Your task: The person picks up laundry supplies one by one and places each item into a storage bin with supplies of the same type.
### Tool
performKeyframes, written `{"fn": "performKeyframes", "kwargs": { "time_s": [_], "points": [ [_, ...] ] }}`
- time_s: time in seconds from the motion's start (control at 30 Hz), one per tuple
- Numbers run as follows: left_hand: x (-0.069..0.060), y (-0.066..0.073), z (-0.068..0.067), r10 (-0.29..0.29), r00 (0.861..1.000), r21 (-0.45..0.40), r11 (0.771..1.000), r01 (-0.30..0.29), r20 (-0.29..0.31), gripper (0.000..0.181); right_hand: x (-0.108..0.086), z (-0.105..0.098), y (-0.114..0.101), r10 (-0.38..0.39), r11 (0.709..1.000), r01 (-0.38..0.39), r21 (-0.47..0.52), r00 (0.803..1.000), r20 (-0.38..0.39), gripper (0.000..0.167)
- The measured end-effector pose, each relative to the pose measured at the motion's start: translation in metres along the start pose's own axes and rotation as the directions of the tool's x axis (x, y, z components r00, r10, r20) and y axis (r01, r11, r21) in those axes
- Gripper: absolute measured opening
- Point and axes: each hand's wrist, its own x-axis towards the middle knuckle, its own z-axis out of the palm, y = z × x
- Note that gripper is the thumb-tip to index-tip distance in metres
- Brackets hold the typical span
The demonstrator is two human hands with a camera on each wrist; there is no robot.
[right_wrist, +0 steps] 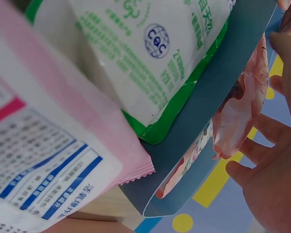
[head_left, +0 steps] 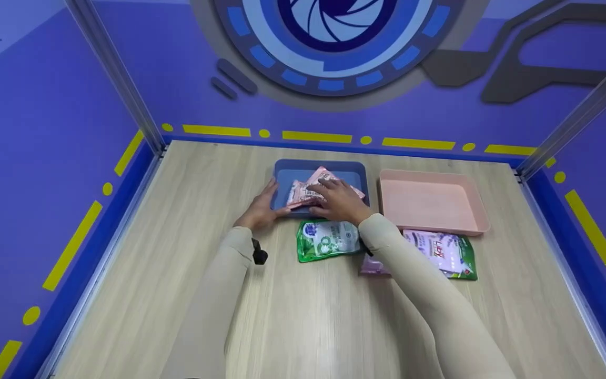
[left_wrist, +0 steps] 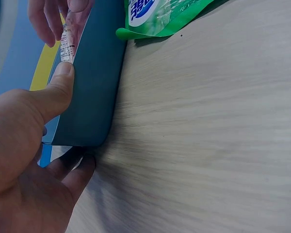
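Observation:
My left hand [head_left: 260, 210] holds the near left corner of a blue tray [head_left: 292, 169], with the thumb on the front rim and the fingers along the left side. Inside this tray lie pink printed packets [head_left: 303, 196], one overlapping another at an angle. Spread fingers of my right hand [head_left: 341, 202] rest on the packets. In the right wrist view those fingers touch a crinkled pink packet [right_wrist: 237, 121] next to the tray wall. The palm hides part of the packets.
A green and white pouch [head_left: 324, 242] lies in front of the blue tray. To the right stands a pink tray [head_left: 432, 200], with purple and green Liby bags [head_left: 440, 251] before it, partly under my right forearm. A blue wall [head_left: 134, 79] encloses the wooden table.

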Motion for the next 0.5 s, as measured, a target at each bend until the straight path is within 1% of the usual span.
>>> {"fn": "performKeyframes", "kwargs": {
  "time_s": [0.17, 0.4, 0.5],
  "points": [
    [-0.0012, 0.002, -0.0002, -0.009, 1.0, -0.001, 1.0, 0.009, 0.006, 0.085, -0.0037, 0.0, -0.0002, 0.003, 1.0, -0.003, 0.01, 1.0, 0.016, 0.068],
    [0.0008, 0.0005, 0.0009, -0.037, 0.999, -0.007, 0.999, 0.037, 0.002, 0.086, -0.0056, 0.0016, -0.0002, -0.004, 1.0, 0.004, 0.001, 1.0, 0.004, 0.074],
    [0.001, -0.0003, 0.0009, -0.033, 0.999, -0.012, 0.999, 0.033, 0.0, 0.086, -0.007, 0.0024, -0.0007, 0.009, 1.0, -0.009, -0.01, 1.0, 0.011, 0.076]
  ]
}}
